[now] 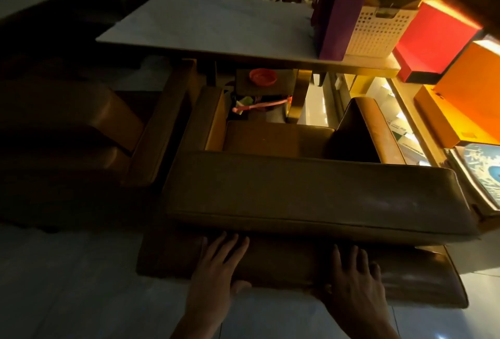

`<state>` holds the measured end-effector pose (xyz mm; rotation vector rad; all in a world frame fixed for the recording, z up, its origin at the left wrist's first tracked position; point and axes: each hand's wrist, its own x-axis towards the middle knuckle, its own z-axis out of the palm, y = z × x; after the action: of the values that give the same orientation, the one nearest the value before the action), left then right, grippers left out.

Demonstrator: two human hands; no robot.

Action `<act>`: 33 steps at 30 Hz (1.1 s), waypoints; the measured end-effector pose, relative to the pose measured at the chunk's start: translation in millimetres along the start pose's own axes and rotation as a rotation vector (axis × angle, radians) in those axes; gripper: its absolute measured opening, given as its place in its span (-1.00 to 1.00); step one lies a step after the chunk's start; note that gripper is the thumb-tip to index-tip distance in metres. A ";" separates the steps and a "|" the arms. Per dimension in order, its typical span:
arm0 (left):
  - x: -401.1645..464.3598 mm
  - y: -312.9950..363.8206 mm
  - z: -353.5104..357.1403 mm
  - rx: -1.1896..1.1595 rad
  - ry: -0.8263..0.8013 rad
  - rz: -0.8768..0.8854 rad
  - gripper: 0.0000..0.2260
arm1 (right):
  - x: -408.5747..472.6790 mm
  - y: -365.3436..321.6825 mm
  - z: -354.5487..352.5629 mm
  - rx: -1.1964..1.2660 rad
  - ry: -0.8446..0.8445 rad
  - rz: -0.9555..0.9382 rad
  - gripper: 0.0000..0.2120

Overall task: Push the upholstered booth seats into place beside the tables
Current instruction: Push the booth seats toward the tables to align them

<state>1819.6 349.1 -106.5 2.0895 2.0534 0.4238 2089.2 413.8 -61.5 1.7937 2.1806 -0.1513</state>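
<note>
Dim, warm light glows from the right (left side black), edges bowed.

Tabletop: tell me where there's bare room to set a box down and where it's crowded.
The white tabletop is bare across its left and middle, from the left corner up to the purple bag. The right end is crowded: the purple bag stands against the white perforated basket, with the red box just beyond the table's edge. Both hands press the booth seat.
</note>
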 end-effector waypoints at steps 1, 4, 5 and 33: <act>1.8 -0.3 -0.2 0.003 0.002 -0.003 -0.18 | 1.5 -0.9 -1.8 0.001 0.002 0.002 0.07; 14.9 -3.1 -1.7 0.014 0.005 -0.005 -0.18 | 11.2 -3.6 -6.5 -0.006 0.009 0.019 0.07; 21.6 -4.9 -2.4 0.013 0.010 -0.001 -0.19 | 16.2 -4.4 -7.7 0.004 0.022 0.023 0.07; 188.0 13.1 14.7 -0.011 0.041 -0.010 -0.22 | 160.4 53.4 -28.7 0.193 0.125 0.015 0.05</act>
<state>1837.7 537.2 -102.0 2.0802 2.0779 0.4792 2109.6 583.4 -77.0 1.9714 2.3074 -0.2614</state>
